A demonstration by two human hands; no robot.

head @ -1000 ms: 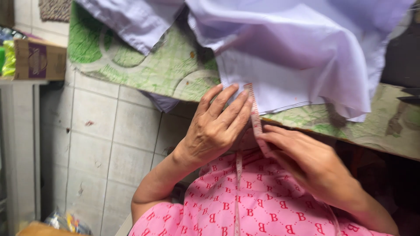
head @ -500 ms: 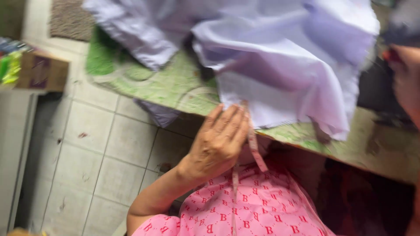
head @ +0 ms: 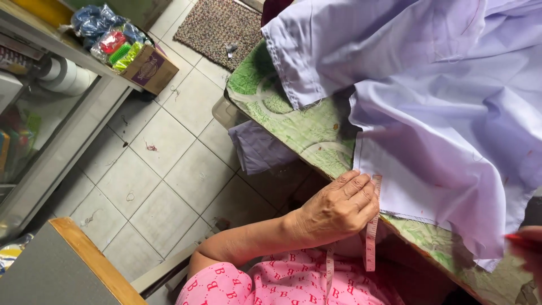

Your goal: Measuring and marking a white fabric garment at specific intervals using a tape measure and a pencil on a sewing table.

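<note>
A large lavender cloth (head: 440,113) lies spread over a table with a green patterned cover (head: 293,130). My left hand (head: 339,208) rests at the table's near edge, fingers curled over the cloth's hem. It presses a pink tape measure (head: 371,237) that hangs down toward my pink patterned top (head: 271,285). Only a sliver of my right hand (head: 529,254) shows at the right border, just off the cloth's lower corner. It grips a thin red stick (head: 516,239); the rest of the hand is out of frame.
A folded lavender cloth (head: 258,148) and a plastic tub (head: 224,112) sit under the table's left end. On the tiled floor (head: 158,169) lies a doormat (head: 217,25). A cardboard box (head: 148,69) of coloured items rests on a glass counter (head: 51,130). A wood-edged grey board (head: 68,265) is at bottom left.
My head has turned left, showing more floor. My left hand stays on the tape measure at the hem. My right hand left it, rose at the right, and is now low at the right border.
</note>
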